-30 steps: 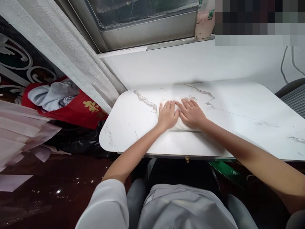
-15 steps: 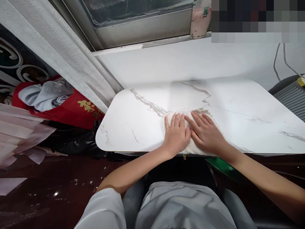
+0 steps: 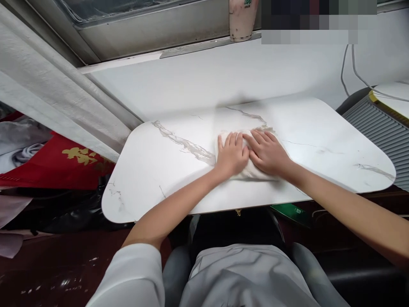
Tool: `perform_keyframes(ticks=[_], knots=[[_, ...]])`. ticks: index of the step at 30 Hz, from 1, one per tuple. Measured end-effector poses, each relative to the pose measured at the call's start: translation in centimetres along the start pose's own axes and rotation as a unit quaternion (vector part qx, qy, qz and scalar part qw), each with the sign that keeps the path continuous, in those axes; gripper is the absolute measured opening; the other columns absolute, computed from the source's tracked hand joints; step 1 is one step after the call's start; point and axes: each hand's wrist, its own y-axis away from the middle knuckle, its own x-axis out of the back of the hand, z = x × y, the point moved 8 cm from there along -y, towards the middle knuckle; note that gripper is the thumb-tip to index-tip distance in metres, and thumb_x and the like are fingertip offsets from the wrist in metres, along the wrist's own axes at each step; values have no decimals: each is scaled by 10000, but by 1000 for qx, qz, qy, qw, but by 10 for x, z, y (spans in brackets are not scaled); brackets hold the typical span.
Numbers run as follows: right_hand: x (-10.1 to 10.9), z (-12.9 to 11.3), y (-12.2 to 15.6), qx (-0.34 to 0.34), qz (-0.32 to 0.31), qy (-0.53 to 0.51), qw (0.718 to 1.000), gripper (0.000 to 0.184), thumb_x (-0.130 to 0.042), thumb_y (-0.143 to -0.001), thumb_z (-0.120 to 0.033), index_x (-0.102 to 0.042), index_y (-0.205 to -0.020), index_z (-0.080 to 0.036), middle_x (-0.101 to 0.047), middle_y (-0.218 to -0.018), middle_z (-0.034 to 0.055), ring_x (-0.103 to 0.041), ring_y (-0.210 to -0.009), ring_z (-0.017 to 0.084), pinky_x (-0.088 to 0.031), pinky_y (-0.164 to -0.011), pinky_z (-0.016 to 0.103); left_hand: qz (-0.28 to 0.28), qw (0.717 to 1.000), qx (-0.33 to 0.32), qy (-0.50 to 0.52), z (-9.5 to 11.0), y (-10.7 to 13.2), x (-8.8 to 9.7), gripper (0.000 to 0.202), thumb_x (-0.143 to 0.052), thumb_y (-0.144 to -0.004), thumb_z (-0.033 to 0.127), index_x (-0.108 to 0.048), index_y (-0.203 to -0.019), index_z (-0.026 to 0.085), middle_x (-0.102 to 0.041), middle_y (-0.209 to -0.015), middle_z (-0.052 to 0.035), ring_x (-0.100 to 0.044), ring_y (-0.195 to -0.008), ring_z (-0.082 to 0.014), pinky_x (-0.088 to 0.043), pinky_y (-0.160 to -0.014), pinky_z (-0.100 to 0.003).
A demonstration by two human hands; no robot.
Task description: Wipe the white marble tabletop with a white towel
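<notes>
A cream-white, fluffy-edged cloth (image 3: 254, 172) lies on a white table (image 3: 153, 170) with grey-brown marble veins. My left hand (image 3: 231, 155) rests flat on the cloth's left part, fingers stretched forward. Beside it, my right hand (image 3: 269, 153) presses palm-down on the cloth's right part with its fingers spread. The thumbs almost meet in the middle. Most of the cloth is covered by both hands; its front edge and a little of its far edge show.
A pinkish plastic cup (image 3: 242, 23) stands on the window ledge behind the table. Left are a pale curtain (image 3: 54, 64) and a red bag (image 3: 70, 164) holding fabric. A ribbed grey object (image 3: 380, 132) and cables stand right. Something green (image 3: 289, 212) shows below the table's front edge.
Both hands have pushed the cloth away from the table's front edge, toward the wall. The camera view has also shifted to the right. The hands keep their flat pose.
</notes>
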Motion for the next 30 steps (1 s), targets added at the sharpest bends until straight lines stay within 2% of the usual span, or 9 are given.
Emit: perform_keyframes(ticks=[7,14,21,25,30], knots=[[-24,55,-79,-38,-20,-20,999,573,-262,-961,-314,-415,-1468,-95,-477,-1466,198,-420,-1346,336,-279,-1105,529,6,1000,-8,23,-24,-97,-8,509,-264,-1001,298,-396,-1479,185,-420,-1560,-58,-320,-1466,-181,-96,-1252,-469],[-34,89,-125,-42,-17,-39,998,561,-269,-954,-317,-422,-1464,-139,-511,-1436,151,-435,-1312,313,-286,-1099,509,33,999,7,37,-35,-149,-10,492,-260,-990,296,-424,-1447,213,-476,-1512,-58,-361,-1436,-186,-124,-1244,-466],[-35,105,-142,-49,-3,-56,997,550,-294,-935,-329,-463,-1439,-187,-538,-1419,113,-452,-1297,303,-304,-1098,481,48,998,24,38,-40,-168,-11,483,-260,-990,315,-446,-1428,232,-509,-1482,-55,-388,-1412,-187,-136,-1242,-454],[-35,103,-138,-45,7,-60,997,557,-285,-933,-329,-473,-1433,-172,-542,-1417,119,-458,-1302,301,-295,-1109,465,45,998,26,25,-39,-164,-12,496,-242,-999,326,-418,-1454,230,-479,-1511,-52,-363,-1433,-182,-139,-1242,-444],[-33,100,-123,-56,18,-62,996,559,-282,-946,-339,-441,-1453,-164,-461,-1504,137,-406,-1366,313,-274,-1114,508,38,999,10,21,-33,-152,-13,513,-235,-1006,329,-401,-1476,205,-453,-1535,-59,-335,-1454,-188,-142,-1240,-451]])
